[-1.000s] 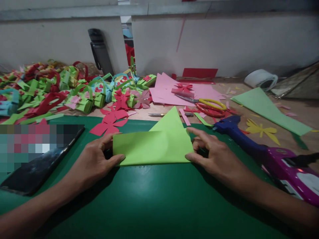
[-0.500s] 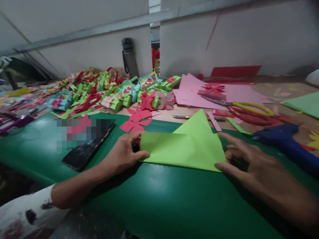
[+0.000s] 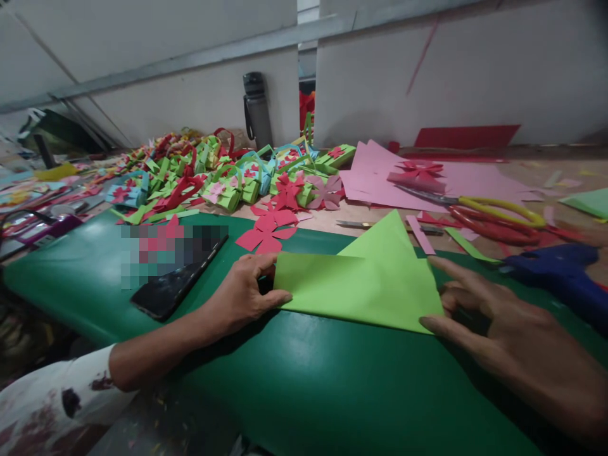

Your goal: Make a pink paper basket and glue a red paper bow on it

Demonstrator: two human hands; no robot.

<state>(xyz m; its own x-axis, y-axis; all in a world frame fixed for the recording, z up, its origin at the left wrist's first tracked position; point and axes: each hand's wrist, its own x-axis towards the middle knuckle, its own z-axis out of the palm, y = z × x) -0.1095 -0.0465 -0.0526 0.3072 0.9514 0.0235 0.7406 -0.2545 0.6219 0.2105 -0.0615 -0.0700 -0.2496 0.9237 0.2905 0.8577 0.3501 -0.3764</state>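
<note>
A light green folded sheet of paper [image 3: 356, 288] lies over the green mat [image 3: 294, 373], with a pointed flap standing up behind its long front panel. My left hand [image 3: 249, 285] pinches its left end, thumb in front and fingers behind. At the right end, my right hand [image 3: 479, 316] grips the edge between thumb and fingers; some of those fingertips are hidden behind the paper. Beyond the paper are red paper flowers [image 3: 266, 231] and a thin pink strip [image 3: 420, 235]. A black phone [image 3: 178, 278] rests left of my left hand.
Small paper baskets [image 3: 228, 190] are heaped at the back left, before a grey bottle [image 3: 259, 114]. Pink sheets [image 3: 365, 180] and scissors [image 3: 498, 215] lie at the back right. A blue glue gun [image 3: 555, 269] is beyond my right hand. A craft knife [image 3: 356, 225] lies behind the paper.
The whole view has shifted slightly, so everything appears a little farther right. Both hands keep their hold on the green paper, whose folded shape looks the same.
</note>
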